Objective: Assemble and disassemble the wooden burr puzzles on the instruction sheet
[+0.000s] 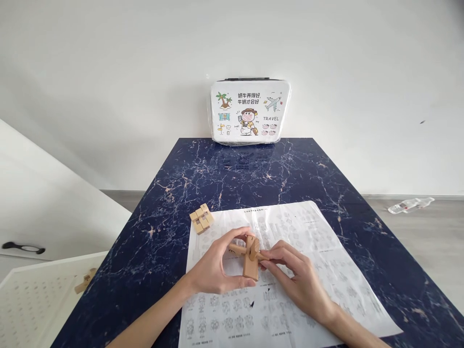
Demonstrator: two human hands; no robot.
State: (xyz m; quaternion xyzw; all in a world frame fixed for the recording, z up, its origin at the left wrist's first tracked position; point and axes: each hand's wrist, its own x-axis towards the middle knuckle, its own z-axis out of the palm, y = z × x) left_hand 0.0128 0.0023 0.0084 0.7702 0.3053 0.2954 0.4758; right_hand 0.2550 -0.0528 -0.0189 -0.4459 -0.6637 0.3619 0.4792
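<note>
A wooden interlocking puzzle (250,269) with crossing bars is held above a printed paper sheet (326,290). My left hand (215,263) grips it from the left, thumb at its near end and fingers at its far end. From the right, the thumb and fingertips of my right hand (295,275) pinch a short bar that sticks out of it. The sheet carries rows of small puzzle drawings. Beyond my left hand, at the sheet's far left corner, sits a second block puzzle (201,220) of pale wooden cubes.
A white case with cartoon prints (250,111) stands against the wall at the far end of the dark blue marbled table (268,179). Left of the table is a white perforated basket (32,295) with wooden pieces (86,280). A clear plastic item (411,205) lies on the floor at right.
</note>
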